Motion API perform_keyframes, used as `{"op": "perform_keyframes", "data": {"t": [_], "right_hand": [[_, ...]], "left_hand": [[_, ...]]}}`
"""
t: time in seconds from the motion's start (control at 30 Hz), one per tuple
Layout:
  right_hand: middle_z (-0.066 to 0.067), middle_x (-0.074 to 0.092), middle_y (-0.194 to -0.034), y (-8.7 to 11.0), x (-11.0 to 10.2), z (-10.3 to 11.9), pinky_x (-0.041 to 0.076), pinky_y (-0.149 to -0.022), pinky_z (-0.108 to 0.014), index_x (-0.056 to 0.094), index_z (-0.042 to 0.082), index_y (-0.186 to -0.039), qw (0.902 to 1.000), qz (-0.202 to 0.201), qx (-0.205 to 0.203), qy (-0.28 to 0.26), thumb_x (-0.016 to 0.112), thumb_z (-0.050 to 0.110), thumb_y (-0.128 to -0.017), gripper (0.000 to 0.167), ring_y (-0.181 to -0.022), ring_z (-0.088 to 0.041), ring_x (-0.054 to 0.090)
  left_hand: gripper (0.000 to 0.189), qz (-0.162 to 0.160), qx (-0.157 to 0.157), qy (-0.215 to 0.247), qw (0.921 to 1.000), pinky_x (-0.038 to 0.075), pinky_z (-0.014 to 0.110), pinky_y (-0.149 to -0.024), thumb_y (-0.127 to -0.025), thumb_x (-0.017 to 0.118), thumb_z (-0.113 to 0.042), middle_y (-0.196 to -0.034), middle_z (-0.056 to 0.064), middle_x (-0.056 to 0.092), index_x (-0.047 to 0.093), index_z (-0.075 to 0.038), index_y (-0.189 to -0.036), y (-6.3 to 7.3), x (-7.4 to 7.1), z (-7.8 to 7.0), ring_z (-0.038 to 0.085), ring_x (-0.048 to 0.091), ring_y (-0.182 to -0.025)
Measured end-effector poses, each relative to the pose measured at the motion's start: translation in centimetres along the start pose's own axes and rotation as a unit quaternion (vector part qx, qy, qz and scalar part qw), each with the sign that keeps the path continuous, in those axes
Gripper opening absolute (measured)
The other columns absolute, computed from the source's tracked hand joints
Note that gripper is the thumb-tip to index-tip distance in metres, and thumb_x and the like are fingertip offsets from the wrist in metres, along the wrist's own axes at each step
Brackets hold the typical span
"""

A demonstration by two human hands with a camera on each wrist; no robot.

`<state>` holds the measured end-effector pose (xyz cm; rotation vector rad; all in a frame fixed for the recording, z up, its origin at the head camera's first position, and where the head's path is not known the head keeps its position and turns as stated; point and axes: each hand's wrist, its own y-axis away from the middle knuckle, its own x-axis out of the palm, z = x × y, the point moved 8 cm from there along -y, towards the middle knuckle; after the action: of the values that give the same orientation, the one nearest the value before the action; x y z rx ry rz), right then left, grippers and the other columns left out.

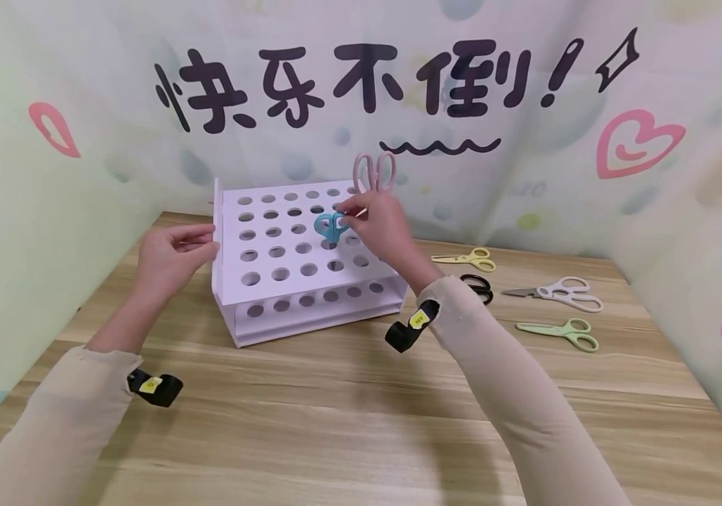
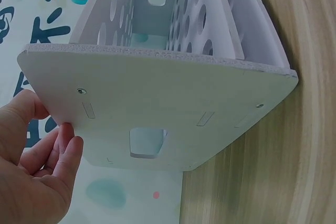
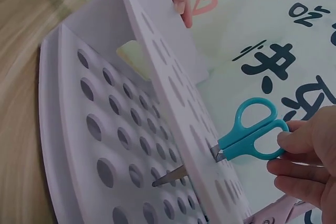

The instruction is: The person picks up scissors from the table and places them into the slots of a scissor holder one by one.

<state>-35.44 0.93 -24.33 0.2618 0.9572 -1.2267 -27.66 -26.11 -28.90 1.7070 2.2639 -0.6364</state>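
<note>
Teal-handled metal scissors (image 3: 247,137) point-down through hole in upper tier of white two-tier rack (image 1: 265,286); seemingly not yet fully seated. Right hand (image 1: 378,223) pinches their handle between thumb and fingers. Left hand (image 1: 171,256) grips edge of rack's left end panel (image 2: 173,87). Pale pink scissors (image 1: 375,181) upright at rack's far right: apparently done. Probably left: pale yellow scissors (image 1: 473,261), black-handled scissors (image 1: 480,289), white-handled scissors (image 1: 547,290), pale green scissors (image 1: 566,329), lying right on wood-grain table (image 1: 336,422).

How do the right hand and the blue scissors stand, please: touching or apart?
Touching: the right wrist view shows the right hand pinching the blue scissors by the handle.
</note>
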Motion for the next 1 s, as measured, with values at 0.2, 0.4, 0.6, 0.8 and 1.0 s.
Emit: {"op": "perform_keyframes", "data": {"t": [0.2, 0.4, 0.6, 0.8, 1.0], "right_hand": [[-0.001, 0.067, -0.102, 0.1, 0.8, -0.4, 0.048, -0.072, -0.02, 0.071, 0.008, -0.101, 0.9999, 0.011, 0.001, 0.012, 0.065, 0.007, -0.085, 0.017, -0.081, -0.012, 0.06], [-0.001, 0.066, -0.102, 0.3, 0.9, -0.5, 0.048, -0.073, -0.02, 0.07, 0.008, -0.102, 1.0, -0.005, -0.002, 0.003, 0.065, 0.007, -0.085, 0.018, -0.081, -0.011, 0.059], [0.002, 0.063, -0.101, 0.5, 1.3, -0.6, 0.046, -0.075, -0.02, 0.069, 0.013, -0.105, 0.9998, -0.009, 0.003, 0.019, 0.064, 0.011, -0.086, 0.019, -0.085, -0.009, 0.055], [0.003, 0.064, -0.104, 0.6, 1.7, -0.7, 0.045, -0.076, -0.022, 0.07, 0.015, -0.104, 0.9982, 0.005, -0.009, 0.059, 0.064, 0.012, -0.086, 0.02, -0.089, -0.009, 0.055], [0.003, 0.064, -0.097, 0.4, 1.9, -1.0, 0.045, -0.077, -0.023, 0.07, 0.014, -0.103, 0.9983, 0.012, -0.01, 0.055, 0.065, 0.011, -0.085, 0.019, -0.086, -0.008, 0.057]], "left_hand": [[0.041, 0.002, 0.001, 0.007, 1.0, 0.043, 0.009, -0.056, -0.082, 0.062, -0.016, -0.073, -0.025, 0.054, 0.059, 0.005, -0.118, -0.1, 0.0, 0.0, -0.011, 0.055, -0.07], [0.042, 0.004, -0.006, 0.005, 1.0, 0.044, 0.009, -0.058, -0.083, 0.062, -0.016, -0.075, -0.025, 0.054, 0.059, 0.004, -0.119, -0.1, 0.0, 0.1, -0.011, 0.055, -0.07], [0.042, 0.005, -0.004, 0.002, 1.0, 0.044, 0.008, -0.058, -0.083, 0.063, -0.016, -0.075, -0.026, 0.054, 0.058, 0.004, -0.119, -0.1, 0.0, 0.2, -0.011, 0.054, -0.07], [0.041, 0.004, 0.002, 0.004, 1.0, 0.044, 0.009, -0.058, -0.082, 0.064, -0.016, -0.075, -0.024, 0.056, 0.06, 0.004, -0.117, -0.1, 0.0, 0.0, -0.01, 0.056, -0.071], [0.042, 0.004, 0.004, 0.01, 0.9999, 0.045, 0.01, -0.058, -0.082, 0.064, -0.017, -0.076, -0.021, 0.058, 0.059, 0.006, -0.117, 0.0, 0.1, -0.2, -0.008, 0.057, -0.072]]}}
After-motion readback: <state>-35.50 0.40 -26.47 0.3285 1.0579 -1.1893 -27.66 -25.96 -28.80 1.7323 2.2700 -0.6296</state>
